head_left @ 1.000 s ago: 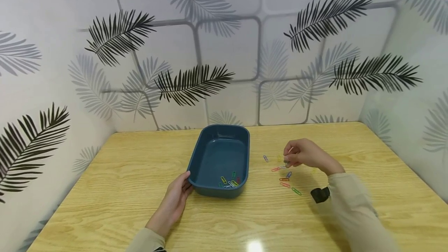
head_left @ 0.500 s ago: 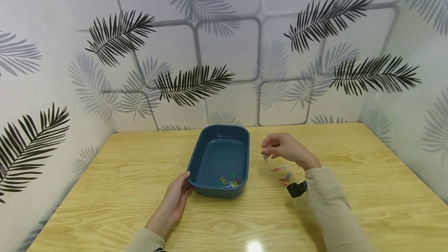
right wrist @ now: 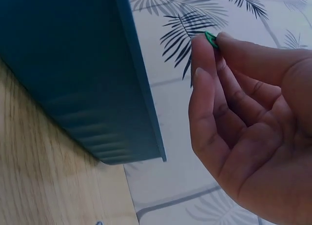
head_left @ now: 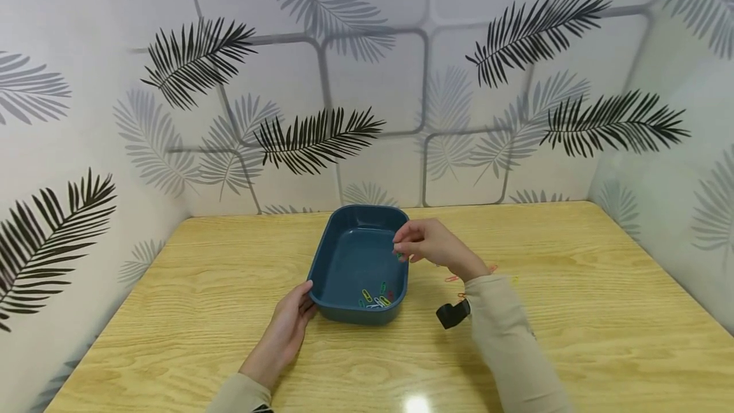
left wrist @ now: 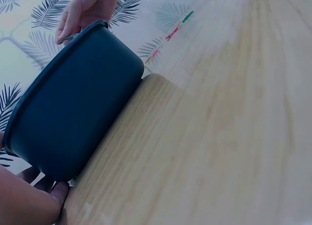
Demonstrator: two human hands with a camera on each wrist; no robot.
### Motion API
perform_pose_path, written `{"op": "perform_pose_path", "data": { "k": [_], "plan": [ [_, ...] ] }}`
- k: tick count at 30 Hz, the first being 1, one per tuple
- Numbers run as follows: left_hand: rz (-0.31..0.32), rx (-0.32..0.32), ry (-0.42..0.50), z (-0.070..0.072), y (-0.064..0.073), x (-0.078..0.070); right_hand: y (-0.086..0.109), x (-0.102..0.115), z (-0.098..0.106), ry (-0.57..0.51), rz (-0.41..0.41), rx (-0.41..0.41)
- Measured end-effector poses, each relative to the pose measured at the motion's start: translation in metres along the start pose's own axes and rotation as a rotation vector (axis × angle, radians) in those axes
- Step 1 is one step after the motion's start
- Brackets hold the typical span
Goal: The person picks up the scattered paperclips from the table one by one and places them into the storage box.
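1. Green paper clip (right wrist: pixel 210 39), pinched in the right hand (head_left: pixel 429 242), stands above the rim of the blue tray (head_left: pixel 355 316), between 2 and 3 o'clock from the tray's centre, with 12 o'clock pointing away from the person.
2. Right hand: grasping that clip between thumb and fingertip, the other fingers bent and the palm turned toward the right wrist camera.
3. Just below the clip, the tray rests on the wooden table (head_left: pixel 172 336), its long sides running roughly from 6 to 12 o'clock.
4. Inside the tray, near its 5 o'clock corner, lies a small cluster of clips (head_left: pixel 385 301): green, yellow, white and red.
5. Outside the tray, toward 3 and 4 o'clock, loose clips (head_left: pixel 452 279) lie on the table, red and yellow among them; the right forearm partly hides this group.
6. At the cuff of the right sleeve (head_left: pixel 504 330) sits a small black device (head_left: pixel 453 315), at 4 o'clock from the tray.
7. Farther from the clip, the left hand (head_left: pixel 288 320) is grasping the tray's 8 o'clock corner, thumb on the rim, fingers against the outer wall.
8. Farthest off, at 12 o'clock past the table edge, rises a pale wall (head_left: pixel 373 81) patterned with black and grey leaves.
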State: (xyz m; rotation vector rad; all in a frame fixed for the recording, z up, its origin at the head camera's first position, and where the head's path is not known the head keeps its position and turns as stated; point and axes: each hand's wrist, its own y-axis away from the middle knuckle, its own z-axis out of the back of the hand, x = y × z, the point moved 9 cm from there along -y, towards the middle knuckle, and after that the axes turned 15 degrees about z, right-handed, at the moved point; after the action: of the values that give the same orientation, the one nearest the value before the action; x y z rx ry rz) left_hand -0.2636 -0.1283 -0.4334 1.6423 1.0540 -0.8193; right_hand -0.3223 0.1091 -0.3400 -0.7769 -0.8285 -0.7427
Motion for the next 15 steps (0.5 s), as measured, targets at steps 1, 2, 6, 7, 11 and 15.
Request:
{"op": "perform_pose_path", "data": {
  "k": [1, 2, 6, 7, 11, 15],
  "plan": [
    [-0.002, -0.003, -0.002, 0.0001, 0.0002, 0.0000, -0.0005, 0.0005, -0.0022, 0.000, -0.001, 0.004],
    [0.000, -0.005, 0.000, 0.0004, 0.0001, 0.0003, -0.0008, 0.0007, -0.0039, 0.002, -0.003, 0.008],
    [-0.008, 0.005, -0.001, -0.0001, 0.0006, 0.0004, -0.0014, -0.0006, -0.0075, 0.000, -0.014, 0.014],
    [-0.008, 0.004, 0.000, -0.0002, 0.0002, 0.0006, -0.0012, -0.0009, -0.0074, -0.001, -0.019, 0.011],
    [-0.003, 0.003, -0.003, 0.0000, -0.0013, 0.0010, -0.0007, -0.0016, -0.0070, -0.005, -0.020, 0.001],
    [0.002, 0.008, -0.002, 0.0006, -0.0016, 0.0014, -0.0001, -0.0009, -0.0073, 0.004, -0.023, -0.006]
  ]
}}
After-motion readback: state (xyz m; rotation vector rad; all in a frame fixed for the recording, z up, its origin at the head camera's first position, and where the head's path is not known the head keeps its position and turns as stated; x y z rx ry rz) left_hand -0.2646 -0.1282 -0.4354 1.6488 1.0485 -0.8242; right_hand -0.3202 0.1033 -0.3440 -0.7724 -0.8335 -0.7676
